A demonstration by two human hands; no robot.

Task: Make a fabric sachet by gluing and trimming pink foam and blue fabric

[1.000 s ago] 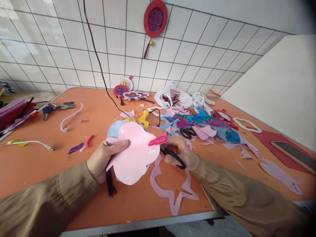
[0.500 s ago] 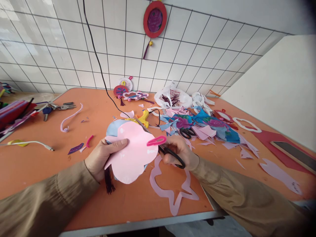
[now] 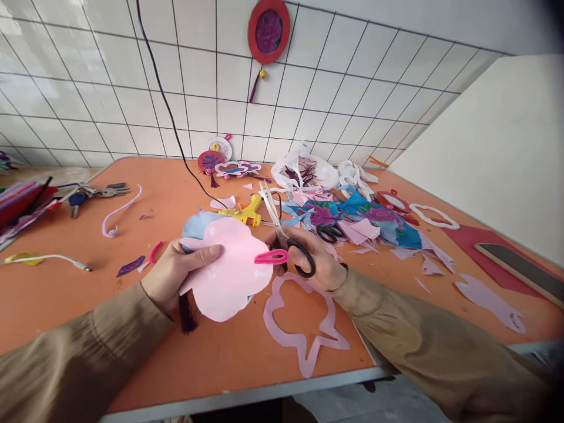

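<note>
Here | pink cutout point(image 3: 231, 273): in left fingers point(image 3: 206, 257) | scissors point(image 3: 278, 227): in right fingers point(image 3: 309, 238)

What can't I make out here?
Head view throughout:
Left hand: ends of fingers opposite the thumb, hidden behind pink flower shape.
Blue piece: partly covered by that shape.
Phone-like slab: cut off by the right edge.
Marks on the pale-pink scrap: too small to read.

Counter point(image 3: 220, 361), front: cut-out point(image 3: 227, 267) above it in left grip point(image 3: 171, 273); scissors point(image 3: 277, 220) to the right, in right grip point(image 3: 318, 261). Offcut point(image 3: 305, 357) on the counter before right grip. Glue gun point(image 3: 249, 212) behind cut-out. Keys point(image 3: 112, 190) at left. Phone point(image 3: 520, 270) on a sheet point(image 3: 467, 242), far right. Scrap pile point(image 3: 379, 218) behind right grip; plastic bag point(image 3: 324, 174) farther back, near the wall point(image 3: 196, 73).
</note>
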